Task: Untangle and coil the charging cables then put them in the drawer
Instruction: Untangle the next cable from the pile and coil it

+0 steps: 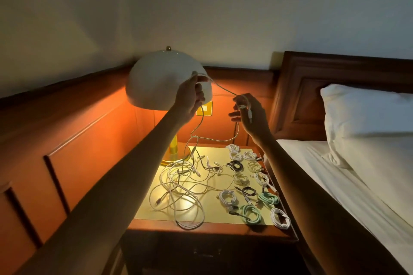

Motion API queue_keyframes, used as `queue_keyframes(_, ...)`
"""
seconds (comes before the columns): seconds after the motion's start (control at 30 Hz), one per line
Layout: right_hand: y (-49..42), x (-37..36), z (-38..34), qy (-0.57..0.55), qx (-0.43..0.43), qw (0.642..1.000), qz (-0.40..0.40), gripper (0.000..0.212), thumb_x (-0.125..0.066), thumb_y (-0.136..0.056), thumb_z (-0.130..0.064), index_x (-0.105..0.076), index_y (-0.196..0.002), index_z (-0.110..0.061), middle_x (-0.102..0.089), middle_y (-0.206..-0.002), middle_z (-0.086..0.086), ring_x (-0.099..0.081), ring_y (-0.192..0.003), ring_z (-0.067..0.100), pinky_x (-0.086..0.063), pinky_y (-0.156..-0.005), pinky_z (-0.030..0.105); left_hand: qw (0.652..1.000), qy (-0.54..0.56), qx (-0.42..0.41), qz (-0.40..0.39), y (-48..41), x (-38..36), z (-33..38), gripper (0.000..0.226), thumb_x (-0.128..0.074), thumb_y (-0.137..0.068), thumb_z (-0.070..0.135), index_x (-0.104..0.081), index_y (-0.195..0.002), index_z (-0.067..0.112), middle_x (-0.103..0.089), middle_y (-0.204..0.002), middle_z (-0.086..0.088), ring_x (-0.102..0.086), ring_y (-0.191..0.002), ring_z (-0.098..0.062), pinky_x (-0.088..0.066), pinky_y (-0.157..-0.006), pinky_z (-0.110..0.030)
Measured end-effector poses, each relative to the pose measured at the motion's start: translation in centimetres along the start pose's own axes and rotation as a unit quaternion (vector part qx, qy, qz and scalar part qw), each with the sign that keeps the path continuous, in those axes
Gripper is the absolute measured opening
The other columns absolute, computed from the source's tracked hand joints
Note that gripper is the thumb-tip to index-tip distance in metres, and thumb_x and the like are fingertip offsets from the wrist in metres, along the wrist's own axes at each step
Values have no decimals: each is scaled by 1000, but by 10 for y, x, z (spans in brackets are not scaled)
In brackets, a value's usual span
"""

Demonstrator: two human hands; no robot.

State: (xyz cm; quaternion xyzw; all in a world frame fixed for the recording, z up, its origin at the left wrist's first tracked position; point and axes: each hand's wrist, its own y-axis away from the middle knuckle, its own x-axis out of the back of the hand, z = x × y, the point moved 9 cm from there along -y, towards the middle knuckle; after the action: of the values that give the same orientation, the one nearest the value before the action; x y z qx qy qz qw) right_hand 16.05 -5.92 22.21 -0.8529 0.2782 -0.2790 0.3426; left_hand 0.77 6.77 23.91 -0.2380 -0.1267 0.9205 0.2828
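Note:
Both hands are raised in front of the lamp, stretching one white cable (224, 90) between them. My left hand (191, 98) pinches it near the lamp shade. My right hand (250, 116) grips its plug end, the connector hanging across the palm. From both hands the cable drops to a loose tangle of white cables (178, 190) on the left half of the nightstand top (214, 214). Several coiled cables lie along the right side, among them white coils (280, 217), mint-green coils (250, 214) and black coils (235, 165). The drawer front (205, 252) below is dark.
A domed white lamp (163, 82) on a brass base (173, 154) stands at the back left of the nightstand. A wall switch plate (204, 108) sits behind. Wood panelling runs along the left; a bed with pillow (366, 118) and headboard (297, 96) is on the right.

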Motion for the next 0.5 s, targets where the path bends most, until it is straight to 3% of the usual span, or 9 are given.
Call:
queue_keyframes(0.1,7,-11,7,60,-42,996,-60,23,-56,-100,-15,-58,-118,1,-69,-105,24,-75,-72,25,-63,-62,43,998,-28,-39,-28,4,-15,12,41,-38,-108,34,-66,-83,17,-34,-52,8,-28,-46,-8,-23,-47,-23)
queue_keyframes(0.27,24,-34,15,51,-122,979,-155,32,-65,-94,-30,-62,-118,-9,-71,-105,18,-75,-72,21,-63,-65,45,994,-54,-11,-92,15,-51,14,35,-39,-107,25,-60,-81,16,-34,-49,10,-28,-44,-7,-25,-45,-22)
queue_keyframes(0.37,38,-49,15,-10,-159,972,-175,36,-71,-90,-24,-65,-120,-6,-71,-110,20,-75,-80,29,-62,-73,45,984,-108,31,-138,30,-75,-3,32,-39,-106,22,-58,-80,15,-26,-54,7,-20,-49,-10,-14,-51,-28)
queue_keyframes(0.43,51,-59,16,-69,-183,964,-181,38,-73,-88,-15,-65,-123,-2,-72,-109,21,-74,-88,35,-61,-79,46,980,-131,44,-142,39,-80,-18,37,-37,-108,26,-58,-81,13,-24,-57,4,-18,-51,-11,-15,-51,-27)
queue_keyframes(0.5,62,-66,16,-120,-203,953,-190,36,-73,-87,-11,-66,-122,-7,-75,-103,14,-75,-87,29,-62,-79,42,981,-137,48,-128,43,-74,-28,40,-36,-109,28,-58,-81,12,-25,-56,3,-19,-49,-11,-19,-48,-25)
